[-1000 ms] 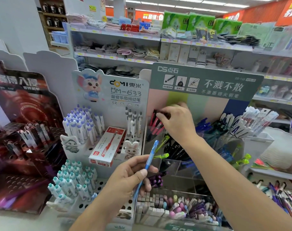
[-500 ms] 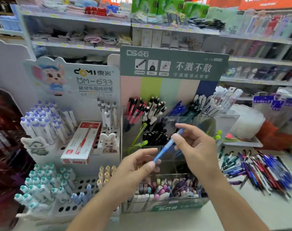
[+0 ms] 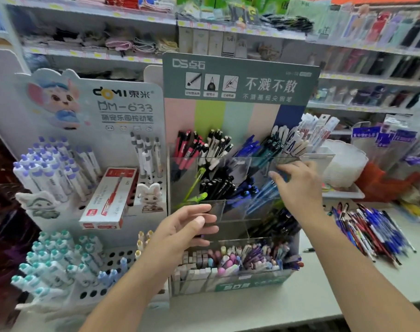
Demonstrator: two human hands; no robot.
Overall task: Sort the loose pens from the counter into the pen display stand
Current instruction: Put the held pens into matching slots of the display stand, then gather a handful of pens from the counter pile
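Within stand (image 3: 230, 209) compartments, sorted pens (image 3: 218, 185).

The pen display stand (image 3: 240, 164) blocks the middle, its far compartments packed with upright pens (the near-left ones look emptier). A white stand (image 3: 89, 212) crowds its left side. Loose pens (image 3: 372, 228) cover the counter (image 3: 300, 303) at right; bare counter lies near, in front of the stand.
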